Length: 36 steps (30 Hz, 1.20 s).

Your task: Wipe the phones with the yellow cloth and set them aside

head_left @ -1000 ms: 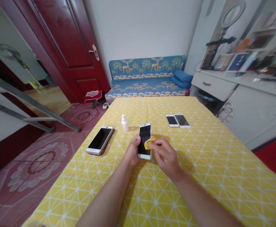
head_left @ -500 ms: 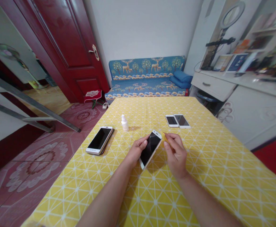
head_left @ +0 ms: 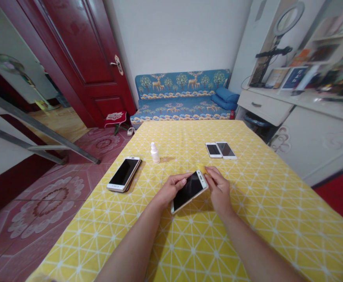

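A white smartphone (head_left: 190,190) with a dark screen is tilted just above the table. My left hand (head_left: 173,188) grips it along its left side, thumb over the screen's edge. At the phone's upper right end is my right hand (head_left: 219,189), its fingers pinched on a small yellow cloth (head_left: 202,169) that presses against that end. Most of the cloth is hidden behind the fingers and the phone. Farther left stands a small white bottle (head_left: 155,153) with a narrow cap, upright on the table.
A yellow patterned cloth covers the table (head_left: 193,250). Stacked phones (head_left: 124,174) lie at the left, and two white phones (head_left: 221,150) lie side by side at the back right. Beyond are a blue sofa (head_left: 183,102) and a white desk (head_left: 309,117); a metal ladder-like frame (head_left: 42,123) leans at the left.
The phone has turned clockwise and its upper end has shifted right and lower. My left hand turned with it; the right hand keeps the yellow cloth at that end.
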Tool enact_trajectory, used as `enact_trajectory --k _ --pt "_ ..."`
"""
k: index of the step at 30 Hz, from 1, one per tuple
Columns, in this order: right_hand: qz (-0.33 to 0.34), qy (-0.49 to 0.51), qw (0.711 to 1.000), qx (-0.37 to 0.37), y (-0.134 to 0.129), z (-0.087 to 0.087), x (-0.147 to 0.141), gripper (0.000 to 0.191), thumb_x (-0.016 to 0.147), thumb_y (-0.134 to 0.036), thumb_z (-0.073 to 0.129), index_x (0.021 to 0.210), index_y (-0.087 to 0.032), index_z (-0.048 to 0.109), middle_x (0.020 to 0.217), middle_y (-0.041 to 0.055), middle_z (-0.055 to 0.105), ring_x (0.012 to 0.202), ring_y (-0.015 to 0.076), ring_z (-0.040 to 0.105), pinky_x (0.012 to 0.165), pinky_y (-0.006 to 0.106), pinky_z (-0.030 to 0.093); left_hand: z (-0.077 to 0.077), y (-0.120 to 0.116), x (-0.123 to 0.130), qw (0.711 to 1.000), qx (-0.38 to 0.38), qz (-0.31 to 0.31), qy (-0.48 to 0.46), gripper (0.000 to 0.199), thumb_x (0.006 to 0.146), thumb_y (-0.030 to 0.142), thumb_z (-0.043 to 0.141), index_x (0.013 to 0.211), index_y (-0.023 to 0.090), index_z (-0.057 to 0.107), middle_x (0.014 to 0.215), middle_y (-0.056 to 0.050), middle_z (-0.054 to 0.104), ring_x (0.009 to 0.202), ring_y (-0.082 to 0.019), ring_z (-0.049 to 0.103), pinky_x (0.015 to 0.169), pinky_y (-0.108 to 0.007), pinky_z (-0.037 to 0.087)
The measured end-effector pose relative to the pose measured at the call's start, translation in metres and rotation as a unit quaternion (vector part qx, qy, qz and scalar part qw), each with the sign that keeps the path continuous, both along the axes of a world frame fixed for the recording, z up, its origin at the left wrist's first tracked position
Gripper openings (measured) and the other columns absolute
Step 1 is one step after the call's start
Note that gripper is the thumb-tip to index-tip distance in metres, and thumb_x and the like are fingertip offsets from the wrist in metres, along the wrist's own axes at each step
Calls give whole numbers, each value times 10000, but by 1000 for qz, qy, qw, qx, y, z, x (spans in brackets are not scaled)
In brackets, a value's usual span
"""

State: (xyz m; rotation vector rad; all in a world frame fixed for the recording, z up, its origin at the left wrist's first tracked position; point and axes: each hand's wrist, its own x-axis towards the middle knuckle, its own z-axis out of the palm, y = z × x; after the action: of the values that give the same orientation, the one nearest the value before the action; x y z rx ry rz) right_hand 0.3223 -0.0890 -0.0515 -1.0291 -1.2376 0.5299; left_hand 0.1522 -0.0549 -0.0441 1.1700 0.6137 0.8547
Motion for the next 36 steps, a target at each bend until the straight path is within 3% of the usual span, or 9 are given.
enact_trajectory --k 2,4,7,14,18,21,24,29,36 --pt "6 13 999 -53 6 -6 -1 194 825 -304 624 967 -216 723 986 57 668 936 210 608 843 352 471 -1 -1 2 997 -66 -11 -43 405 788 319 681 1158 156 689 871 -74 712 744 -153 631 707 -249 467" --pt "10 41 993 -111 10 -12 -2 251 780 -339 659 975 -193 719 985 71 694 912 223 625 827 363 479 -1 -1 3 987 -138 -31 -82 440 790 296 658 1212 173 643 686 -17 622 502 -85 505 488 -196 380" --pt "2 102 982 -158 13 -17 -1 333 740 -375 682 1004 -172 704 982 79 716 869 223 644 784 355 494 -2 2 1 957 -237 -80 -149 457 791 292 614 1234 186 587 707 -16 571 440 -56 394 388 -151 244" --pt "-24 93 986 -139 8 -9 -2 294 782 -385 642 978 -167 669 938 72 712 806 193 639 731 313 499 -6 7 -1 909 -318 -81 -258 592 844 580 508 1192 103 547 1064 -209 633 713 -176 594 450 -183 370" --pt "-69 16 993 -98 6 -6 -4 254 819 -353 598 986 -175 667 991 88 692 893 208 635 809 353 501 -9 5 4 901 -344 -108 -241 636 890 548 435 1282 51 500 1137 -241 633 998 -296 629 691 -334 512" --pt "-112 -54 991 -46 6 -4 -2 211 839 -299 570 969 -179 684 1008 92 662 940 209 620 845 371 492 -10 3 7 901 -346 -139 -219 648 904 529 400 1315 34 478 1184 -251 622 1136 -337 581 893 -471 469" --pt "-127 -89 987 -28 7 -4 1 210 856 -258 549 982 -178 696 991 90 647 931 203 617 846 372 495 -9 0 8 905 -334 -165 -204 659 903 527 395 1326 28 473 1216 -257 608 1197 -341 544 949 -507 429" --pt "-107 -114 987 -28 7 -9 0 245 880 -243 526 1048 -188 697 1007 84 626 951 205 607 871 379 492 -6 -4 10 909 -321 -183 -192 573 909 482 428 1264 46 540 1184 -233 634 1176 -326 559 938 -511 445" --pt "-21 -149 989 -3 -1 -4 -13 316 922 -253 495 1195 -240 653 1054 67 581 1024 193 568 894 352 477 -4 -6 10 914 -331 -137 -193 393 900 448 477 1036 118 642 914 -135 699 869 -270 667 804 -481 526"
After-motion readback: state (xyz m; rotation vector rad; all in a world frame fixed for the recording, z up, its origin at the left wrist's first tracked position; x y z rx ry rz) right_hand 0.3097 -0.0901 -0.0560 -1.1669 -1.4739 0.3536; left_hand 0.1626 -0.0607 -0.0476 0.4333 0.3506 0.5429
